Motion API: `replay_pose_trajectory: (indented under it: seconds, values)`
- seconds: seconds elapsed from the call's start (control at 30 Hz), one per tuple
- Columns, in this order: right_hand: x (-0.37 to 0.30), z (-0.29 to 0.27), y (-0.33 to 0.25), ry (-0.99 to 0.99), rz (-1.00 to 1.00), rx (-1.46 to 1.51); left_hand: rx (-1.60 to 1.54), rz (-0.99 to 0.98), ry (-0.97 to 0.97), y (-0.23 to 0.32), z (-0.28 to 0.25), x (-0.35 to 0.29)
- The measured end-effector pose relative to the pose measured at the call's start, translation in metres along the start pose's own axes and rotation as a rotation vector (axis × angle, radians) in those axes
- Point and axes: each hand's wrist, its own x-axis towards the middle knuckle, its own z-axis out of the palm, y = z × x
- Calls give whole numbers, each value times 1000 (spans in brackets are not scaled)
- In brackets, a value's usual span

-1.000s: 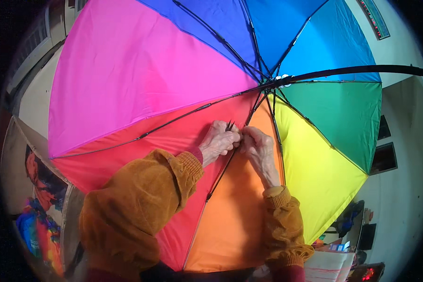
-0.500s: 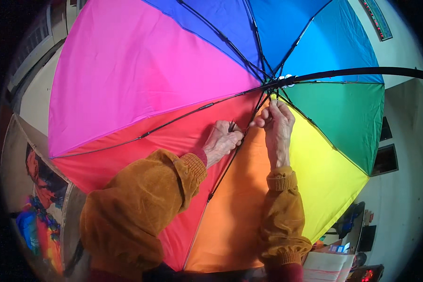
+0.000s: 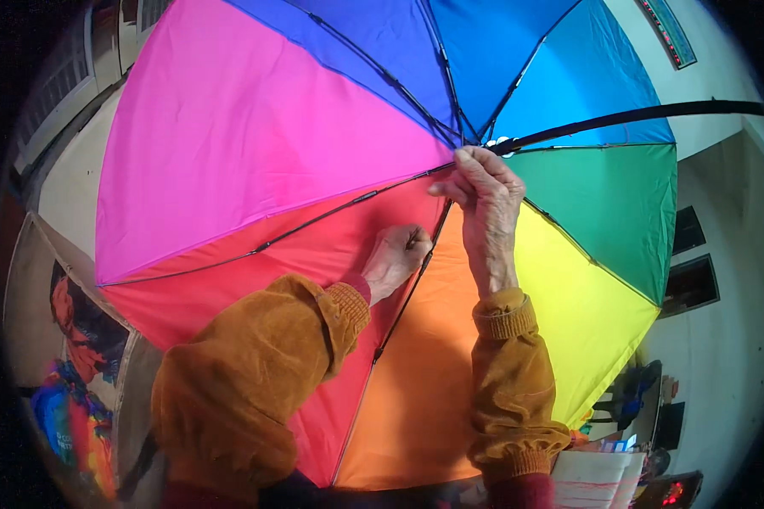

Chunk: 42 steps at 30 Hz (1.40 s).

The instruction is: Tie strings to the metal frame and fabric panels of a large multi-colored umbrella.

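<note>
A rainbow umbrella (image 3: 255,144) is spread wide before me, its inner side showing, with pink, red, orange, yellow, green, blue and violet panels. Black ribs meet at a hub, and a black shaft (image 3: 637,119) runs from there to the right. My left hand (image 3: 396,259) is closed in front of the red panel, beside the rib (image 3: 407,301) between red and orange. What its fingers hold is hidden. My right hand (image 3: 491,204) pinches with thumb and forefinger just below the hub, covering part of it; the thing between the fingertips is too small to name.
Bunched multicoloured cloth (image 3: 72,424) lies at the lower left near a brown board edge. At the lower right are a pale box (image 3: 594,479) and assorted items. Dark framed panels (image 3: 692,284) and a lit display strip (image 3: 666,34) hang on the right wall.
My right hand has moved up and left to the hub. The left hand has turned slightly, and the dark tip that stuck out of it no longer shows. The umbrella has shifted slightly in view.
</note>
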Motion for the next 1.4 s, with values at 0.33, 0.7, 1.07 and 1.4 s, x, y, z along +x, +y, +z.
replay_pose_trajectory:
  seconds: [0.33,0.7,1.07,1.4]
  values:
    - [-2,10,-4,-79,-22,-184,563,191,166,18,9,-17]
    - [-10,11,-6,-122,-12,-188,606,133,49,18,0,-11]
    - [-10,9,-6,-68,15,-152,465,251,16,9,2,2]
    - [-51,-10,-16,-42,-8,-421,513,207,104,34,-22,-10]
